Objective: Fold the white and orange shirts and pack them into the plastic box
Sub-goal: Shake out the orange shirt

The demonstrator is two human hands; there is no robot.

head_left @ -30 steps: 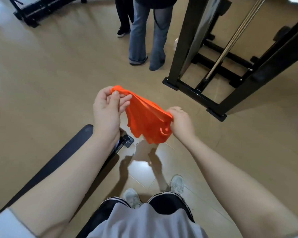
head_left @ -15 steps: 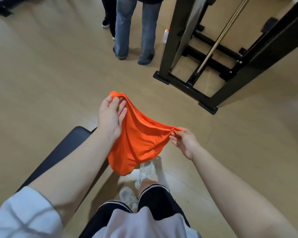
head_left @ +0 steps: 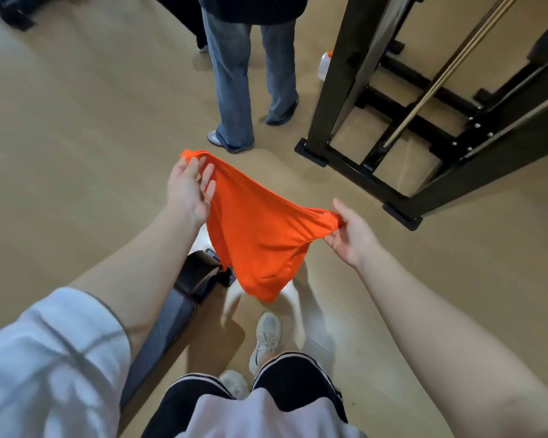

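Head view, both hands outstretched — left hand (head_left: pixel 189 189), right hand (head_left: pixel 351 235) pinching orange shirt (head_left: pixel 260 235) edges, cloth sagging between.

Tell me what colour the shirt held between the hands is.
Bright, plain orange shirt, seen in the head view.

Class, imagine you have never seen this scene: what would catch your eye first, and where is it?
First, the bright orange shirt in the middle of the view, hanging in the air between the left hand and the right hand, each holding a top corner. Next, the black metal frame on the floor at the upper right, and a bystander's blue jeans at the top centre.
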